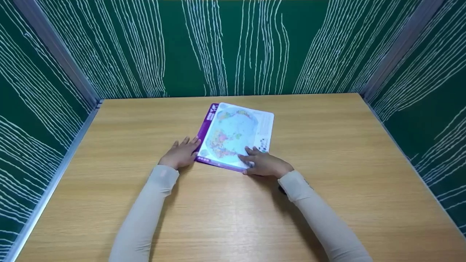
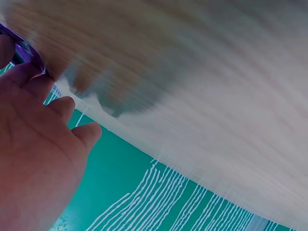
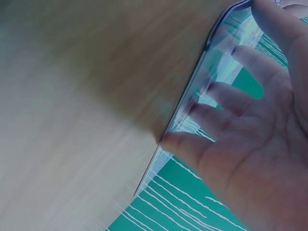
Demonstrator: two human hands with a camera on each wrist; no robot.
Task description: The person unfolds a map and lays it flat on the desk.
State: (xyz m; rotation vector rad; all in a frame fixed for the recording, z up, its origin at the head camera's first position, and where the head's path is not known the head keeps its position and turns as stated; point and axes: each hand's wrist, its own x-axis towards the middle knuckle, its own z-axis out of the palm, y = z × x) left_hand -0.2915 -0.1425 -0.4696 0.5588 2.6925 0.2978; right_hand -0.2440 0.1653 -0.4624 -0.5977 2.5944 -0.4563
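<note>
A flat world map board (image 1: 236,133) with a purple strip down its left side and a glossy pale blue map face lies tilted on the table. My left hand (image 1: 181,153) touches its lower left edge, fingers extended; in the left wrist view, the fingertips meet the purple edge (image 2: 23,48). Spread across the lower right corner is my right hand (image 1: 267,163), its fingertips resting on the map face. The right wrist view shows those fingers (image 3: 226,98) reaching over the board's thin dark edge onto the shiny surface.
The wooden table (image 1: 233,211) has a light grain. Green panels with white wavy lines (image 1: 251,47) stand behind it and at both sides, with grey metal posts (image 1: 60,47) at the corners. Pale sleeves cover both forearms.
</note>
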